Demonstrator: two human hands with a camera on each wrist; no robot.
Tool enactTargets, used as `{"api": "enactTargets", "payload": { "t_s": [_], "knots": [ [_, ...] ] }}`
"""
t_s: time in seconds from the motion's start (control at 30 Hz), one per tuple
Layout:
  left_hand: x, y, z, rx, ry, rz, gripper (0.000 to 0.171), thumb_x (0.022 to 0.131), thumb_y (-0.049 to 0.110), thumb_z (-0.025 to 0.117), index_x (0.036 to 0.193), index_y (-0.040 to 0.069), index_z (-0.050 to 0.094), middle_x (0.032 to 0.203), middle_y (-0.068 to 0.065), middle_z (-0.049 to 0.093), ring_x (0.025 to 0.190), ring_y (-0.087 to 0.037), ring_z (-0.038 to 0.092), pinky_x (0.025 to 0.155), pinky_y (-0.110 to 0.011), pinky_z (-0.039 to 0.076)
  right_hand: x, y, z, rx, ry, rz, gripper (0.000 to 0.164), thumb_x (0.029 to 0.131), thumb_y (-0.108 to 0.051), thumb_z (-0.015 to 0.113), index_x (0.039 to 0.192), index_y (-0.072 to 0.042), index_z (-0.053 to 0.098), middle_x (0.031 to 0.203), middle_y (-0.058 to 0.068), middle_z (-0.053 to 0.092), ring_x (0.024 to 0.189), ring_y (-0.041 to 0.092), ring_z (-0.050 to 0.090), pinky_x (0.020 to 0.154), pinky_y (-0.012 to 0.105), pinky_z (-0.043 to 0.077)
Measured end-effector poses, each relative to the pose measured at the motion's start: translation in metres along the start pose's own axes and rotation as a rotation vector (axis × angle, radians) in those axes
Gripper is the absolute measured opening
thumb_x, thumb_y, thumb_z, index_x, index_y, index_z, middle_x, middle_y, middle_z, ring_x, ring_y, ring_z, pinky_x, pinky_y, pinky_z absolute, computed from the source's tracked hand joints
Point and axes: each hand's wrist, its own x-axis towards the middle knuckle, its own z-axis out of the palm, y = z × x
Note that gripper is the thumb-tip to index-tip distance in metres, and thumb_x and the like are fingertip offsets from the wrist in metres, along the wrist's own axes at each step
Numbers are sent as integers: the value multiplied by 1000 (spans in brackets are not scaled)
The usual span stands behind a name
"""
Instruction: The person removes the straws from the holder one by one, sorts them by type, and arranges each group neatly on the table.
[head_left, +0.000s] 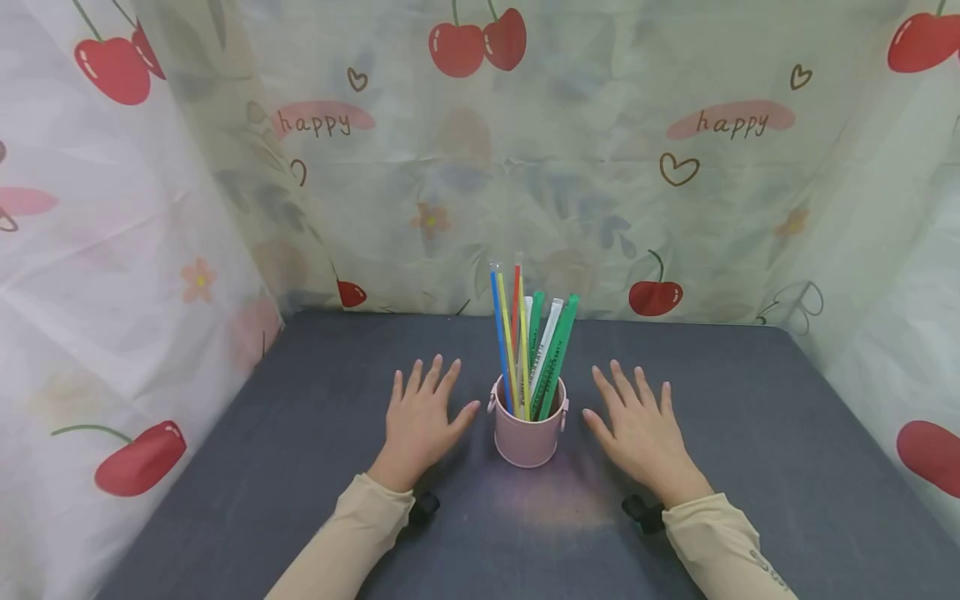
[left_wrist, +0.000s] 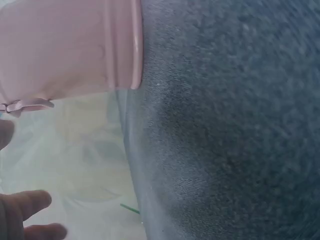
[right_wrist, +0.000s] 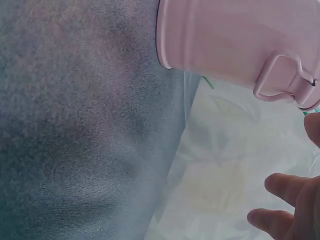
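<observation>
In the head view a small pink bucket stands upright on the dark grey table, with a ring handle on each side. Thin sticks lean in it: a blue one, a red one, yellow ones, and wider green and white wrapped ones. My left hand is left of the bucket, fingers spread, touching no object. To the right, my right hand is likewise spread and apart from the bucket. Both wrist views show the bucket's side close up, with fingertips near the edge.
The dark grey tabletop extends around the bucket. Behind it hangs a pale curtain printed with cherries, hearts and the word happy. More of this cloth closes off the left and right sides. Dark wrist devices sit below both hands.
</observation>
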Motion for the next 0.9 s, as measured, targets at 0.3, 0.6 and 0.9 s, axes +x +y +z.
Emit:
{"api": "enactTargets", "payload": {
  "t_s": [0.3,0.6,0.9],
  "knots": [
    [3,2,-1,-73,-24,30,58,90,56,54,135,20,58,134,-5,60,126,-27,54,112,-51,35,1,-4,-3,-8,-69,-3,49,98,-33,54,140,-9,51,145,17,47,134,41,42,111,65,25],
    [2,5,-3,-184,-21,13,39,92,40,59,124,18,67,117,-3,70,102,-22,68,77,-44,57,3,-7,-4,41,-101,12,41,96,-26,56,133,-9,57,130,15,61,117,36,59,93,55,49],
    [5,5,-2,-250,-5,-1,30,92,33,62,117,17,69,102,-1,73,84,-19,69,63,-38,56,6,-5,0,162,-128,47,36,97,-26,54,131,-14,59,126,10,65,106,30,65,79,52,55]
  ]
}}
